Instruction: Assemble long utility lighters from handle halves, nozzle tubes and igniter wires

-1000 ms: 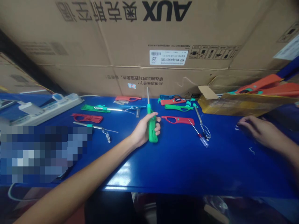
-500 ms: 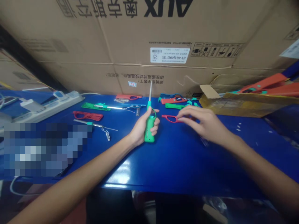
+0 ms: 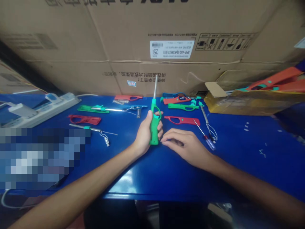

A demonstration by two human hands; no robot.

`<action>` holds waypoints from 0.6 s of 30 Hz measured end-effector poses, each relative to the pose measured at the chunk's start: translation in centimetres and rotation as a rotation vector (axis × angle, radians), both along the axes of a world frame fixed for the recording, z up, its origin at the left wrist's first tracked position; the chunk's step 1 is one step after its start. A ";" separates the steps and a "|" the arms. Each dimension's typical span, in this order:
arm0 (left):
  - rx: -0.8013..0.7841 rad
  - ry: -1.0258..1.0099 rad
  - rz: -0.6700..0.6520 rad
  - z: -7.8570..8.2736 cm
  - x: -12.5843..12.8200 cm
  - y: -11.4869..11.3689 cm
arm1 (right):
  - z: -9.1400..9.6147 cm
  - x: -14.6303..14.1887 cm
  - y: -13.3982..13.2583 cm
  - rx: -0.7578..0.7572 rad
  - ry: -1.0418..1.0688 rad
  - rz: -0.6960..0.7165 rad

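Observation:
My left hand (image 3: 144,133) is wrapped round the handle of a green gas lighter (image 3: 154,128), whose metal barrel points up and away. Beside the lighter's lower end is my right hand (image 3: 187,146), thumb and forefinger pinched together. What lies between those fingertips is too small to make out. Just beyond it rests a red lighter shell (image 3: 189,121). A small screwdriver (image 3: 209,142) with a clear handle lies to the right, near a metal barrel with wires (image 3: 205,114).
Along the back lie red lighter shells (image 3: 128,97) and green shells (image 3: 183,107). Another wired barrel (image 3: 92,128) is at left, near a white power strip (image 3: 59,103). An open carton (image 3: 250,105) holding orange lighters stands at right. A large cardboard box (image 3: 114,47) walls the back.
My right hand has moved left and nearer me, from the red shell to the green lighter's lower end. The screwdriver now shows fully. My view has shifted slightly.

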State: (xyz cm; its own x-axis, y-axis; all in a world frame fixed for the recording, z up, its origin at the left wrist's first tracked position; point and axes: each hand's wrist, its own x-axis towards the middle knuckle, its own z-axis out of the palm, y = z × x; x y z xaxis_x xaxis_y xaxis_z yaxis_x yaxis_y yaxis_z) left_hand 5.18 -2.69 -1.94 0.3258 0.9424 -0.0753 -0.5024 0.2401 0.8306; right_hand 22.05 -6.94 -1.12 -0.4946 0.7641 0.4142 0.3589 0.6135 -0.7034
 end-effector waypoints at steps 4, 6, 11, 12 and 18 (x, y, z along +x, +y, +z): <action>-0.009 0.053 0.074 -0.1 0.3 -0.2 | -0.7 -0.8 -0.4 0.049 0.007 0.000; 0.002 0.077 0.089 -0.2 0.4 -0.2 | -0.9 -0.9 -0.3 0.044 0.015 -0.029; 0.033 0.119 0.123 -0.5 0.5 -0.2 | -1.0 -1.2 -0.4 0.034 0.022 -0.050; 0.031 0.117 0.128 -0.5 0.5 -0.2 | -1.0 -1.3 -0.5 0.046 0.005 -0.045; 0.015 0.104 0.138 -0.3 0.6 -0.5 | -1.2 -1.7 -1.1 0.157 -0.130 -0.072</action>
